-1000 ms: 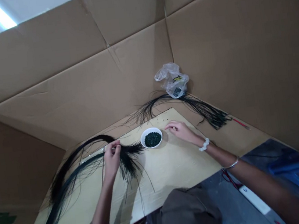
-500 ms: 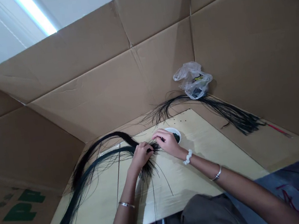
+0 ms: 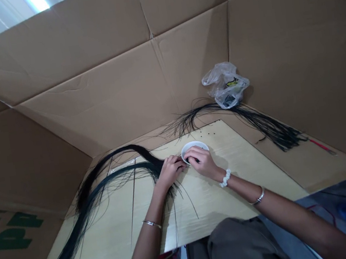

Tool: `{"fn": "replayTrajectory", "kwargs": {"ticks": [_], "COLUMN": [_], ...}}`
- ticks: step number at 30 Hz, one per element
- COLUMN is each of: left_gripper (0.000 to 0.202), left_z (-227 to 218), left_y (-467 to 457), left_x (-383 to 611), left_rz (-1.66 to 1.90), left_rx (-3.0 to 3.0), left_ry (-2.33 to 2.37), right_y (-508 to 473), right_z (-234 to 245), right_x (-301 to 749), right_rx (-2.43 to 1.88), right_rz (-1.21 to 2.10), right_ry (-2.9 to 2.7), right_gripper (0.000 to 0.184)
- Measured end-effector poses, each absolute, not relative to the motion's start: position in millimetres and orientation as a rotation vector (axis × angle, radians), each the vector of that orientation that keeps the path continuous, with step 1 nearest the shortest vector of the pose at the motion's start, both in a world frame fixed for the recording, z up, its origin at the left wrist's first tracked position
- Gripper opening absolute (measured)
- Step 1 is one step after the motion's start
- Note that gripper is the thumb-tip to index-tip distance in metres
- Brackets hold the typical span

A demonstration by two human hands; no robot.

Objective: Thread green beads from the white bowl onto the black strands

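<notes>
A long bundle of dark hair-like strands [image 3: 130,148] arches across the table from the left. My left hand [image 3: 170,172] is closed around its end near the middle of the table, with loose strands poking out below. Just to the right, my right hand [image 3: 201,162] reaches over the near rim of a small white bowl [image 3: 199,144]. Its fingers are bent together at the bowl, and what they pinch, if anything, is hidden. The bowl's contents are mostly covered by the hand.
Cardboard walls [image 3: 96,88] enclose the table [image 3: 242,167]. At the back right, a clear plastic bag [image 3: 228,87] lies against another bunch of dark strands [image 3: 266,127]. Near it is a thin red-handled tool [image 3: 321,146]. A few tiny dark specks [image 3: 208,134] dot the tabletop.
My right hand has moved from the strand ends to the bowl, slightly right and down. The bowl sits farther left, closer to my left hand, which keeps its hold. The camera view has tilted down.
</notes>
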State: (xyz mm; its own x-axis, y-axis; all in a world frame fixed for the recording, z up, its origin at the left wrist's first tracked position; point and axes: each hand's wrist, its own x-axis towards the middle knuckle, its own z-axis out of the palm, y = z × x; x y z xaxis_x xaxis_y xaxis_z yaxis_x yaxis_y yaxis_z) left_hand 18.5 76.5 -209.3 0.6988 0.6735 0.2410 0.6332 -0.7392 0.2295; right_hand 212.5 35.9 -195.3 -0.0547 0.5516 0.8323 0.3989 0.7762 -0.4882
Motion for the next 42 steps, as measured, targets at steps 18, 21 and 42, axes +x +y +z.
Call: {"fn": "replayTrajectory", "kwargs": {"ticks": [18, 21, 42], "left_gripper": [0.021, 0.021, 0.034], "left_z": [-187.3, -187.8, -190.8], "left_y": [69.6, 67.2, 50.0], "left_x": [-3.8, -0.3, 30.2], "left_rz": [1.242, 1.202, 1.164], "left_rx": [1.656, 1.67, 1.399], "left_ry": [0.992, 0.962, 0.901], "right_y": [4.9, 11.0, 32.9], "right_z": [-236.0, -237.6, -204.7], "right_x": [170.2, 170.9, 201.2], "right_rx": [-0.909, -0.849, -0.956], "right_rz": [0.19, 0.157, 0.82], "right_ry": [-2.333, -2.338, -1.397], "right_gripper": [0.008, 0.015, 0.027]}}
